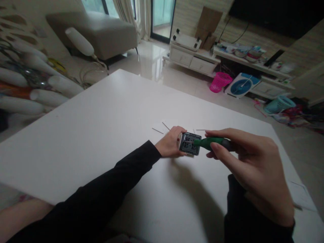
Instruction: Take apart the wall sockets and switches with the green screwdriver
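My left hand (pixel 171 142) is closed around the edge of a square wall socket (pixel 190 148), holding it above the white table with its dark grey back up. Small recesses and fittings show on that back, too blurred to make out in detail. In my right hand (pixel 253 162) is a screwdriver (pixel 214 143) with a green and dark grey handle, pinched between thumb and fingers. Its shaft points left over the socket's back. Whether the tip touches a screw cannot be seen.
Several thin straight rods or wires (pixel 166 126) lie on the white table (pixel 88 135) beyond my hands. A flat, pale item (pixel 301 195) rests near the right edge. Past the table stand a pink basket (pixel 219 82), a blue-white fan (pixel 241 85) and a low cabinet (pixel 192 60).
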### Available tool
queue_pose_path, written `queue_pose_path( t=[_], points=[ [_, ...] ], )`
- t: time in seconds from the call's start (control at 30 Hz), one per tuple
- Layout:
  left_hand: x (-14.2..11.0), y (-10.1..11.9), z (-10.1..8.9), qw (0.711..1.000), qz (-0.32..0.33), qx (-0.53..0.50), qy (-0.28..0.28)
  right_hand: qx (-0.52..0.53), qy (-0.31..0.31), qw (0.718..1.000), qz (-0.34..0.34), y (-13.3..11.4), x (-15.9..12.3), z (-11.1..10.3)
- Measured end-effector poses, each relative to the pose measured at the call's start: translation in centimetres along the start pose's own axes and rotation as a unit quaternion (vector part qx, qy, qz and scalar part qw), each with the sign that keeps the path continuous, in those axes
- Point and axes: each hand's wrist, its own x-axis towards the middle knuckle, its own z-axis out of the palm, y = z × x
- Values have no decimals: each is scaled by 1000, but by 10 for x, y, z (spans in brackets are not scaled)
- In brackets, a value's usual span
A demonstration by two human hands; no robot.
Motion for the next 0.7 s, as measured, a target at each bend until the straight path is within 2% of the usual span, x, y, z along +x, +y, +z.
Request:
queue_pose_path(
  t=[0.17, 0.27, 0.47, 0.7],
  points=[
    [2, 4, 4, 1000, 9, 5, 1, -108, 70, 991, -31, 10, 2, 8],
    [4, 8, 6, 1000, 13, 6, 9, -123, 86, 987, -48, 15, 5, 12],
    [3, 9, 4, 1000, -3, 7, 3, -38, -11, 996, -75, 11, 5, 8],
    [2, 5, 3, 1000, 19, 15, 6, -5, -39, 998, -56, 0, 5, 1]
  ],
)
